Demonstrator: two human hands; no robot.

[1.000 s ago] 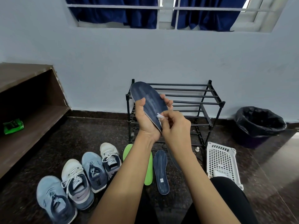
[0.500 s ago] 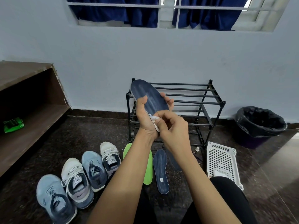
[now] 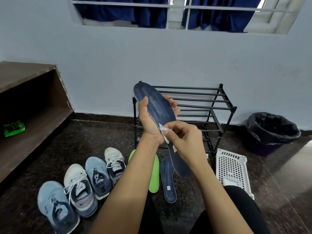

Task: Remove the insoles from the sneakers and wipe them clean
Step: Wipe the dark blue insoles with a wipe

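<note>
a dark speckled floor point(image 3: 81, 149) meets a pale blue wall point(image 3: 168, 56). in front of the black metal shoe rack point(image 3: 217, 108), the left hand point(image 3: 148, 120) wraps around a dark blue foam insole point(image 3: 158, 105). the insole stands almost straight up, with its toe end on top and leaning left. the right hand point(image 3: 185, 139) pinches a small white wipe point(image 3: 163, 129) against it. right of the rack sits a black-lined bin point(image 3: 271, 132), too dark inside to see.

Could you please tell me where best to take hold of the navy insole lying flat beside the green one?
Pinch the navy insole at its near heel end, coming from above on the person's side. It lies flat and thin, pointing toward the person, and that end reaches past the green insole, leaving its edge clear.
</note>
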